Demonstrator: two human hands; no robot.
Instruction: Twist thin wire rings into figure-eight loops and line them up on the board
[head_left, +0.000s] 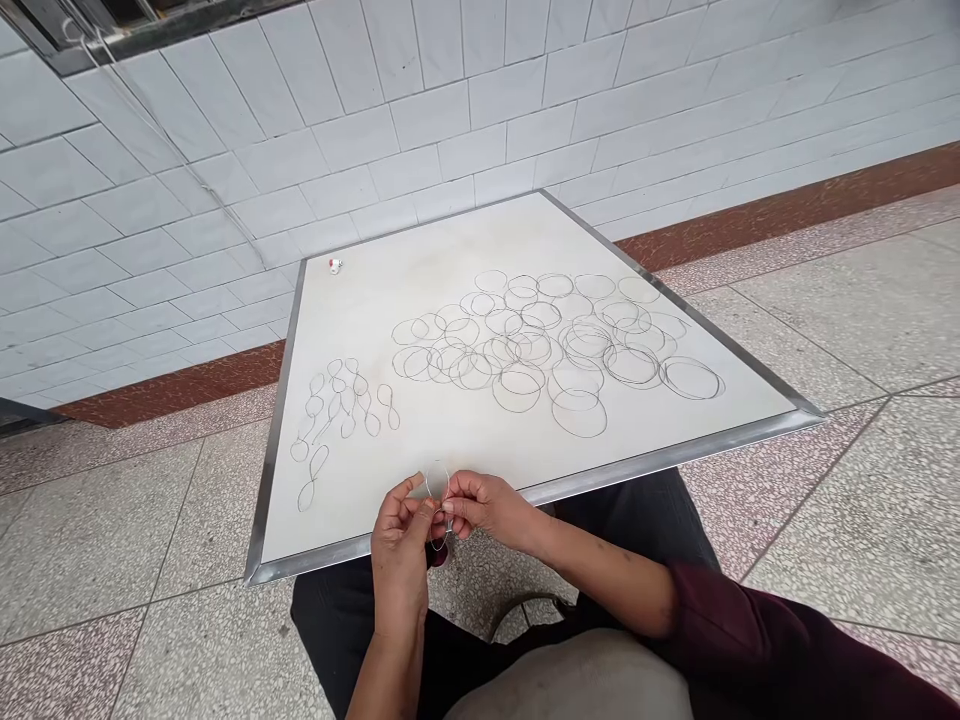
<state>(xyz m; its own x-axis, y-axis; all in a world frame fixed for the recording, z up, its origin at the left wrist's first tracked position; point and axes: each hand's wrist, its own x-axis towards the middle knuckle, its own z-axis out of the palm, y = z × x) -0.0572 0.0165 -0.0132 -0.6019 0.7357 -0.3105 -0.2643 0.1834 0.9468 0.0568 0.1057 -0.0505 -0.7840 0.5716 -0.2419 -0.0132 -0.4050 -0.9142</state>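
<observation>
Between my two hands, over the table's front edge, is a thin wire loop [437, 462] bent into a figure eight, one ring above my fingers and one below. My left hand [406, 520] pinches it near its narrow middle. Thumb and fingers of my right hand [471, 503] close on the same spot from the other side; the fingertips partly hide the crossing. To the left lie several figure-eight wire pieces [343, 395], one of them [312, 478] nearer to me. Many round wire rings [517, 385] are spread overlapping across the middle and right.
The white table [420, 250] has a grey metal rim [675, 454]. A small red and white object [335, 266] sits at its far left corner. Behind stands a white tiled wall [450, 120] with a cable [202, 185]. My legs [330, 620] are under the front edge.
</observation>
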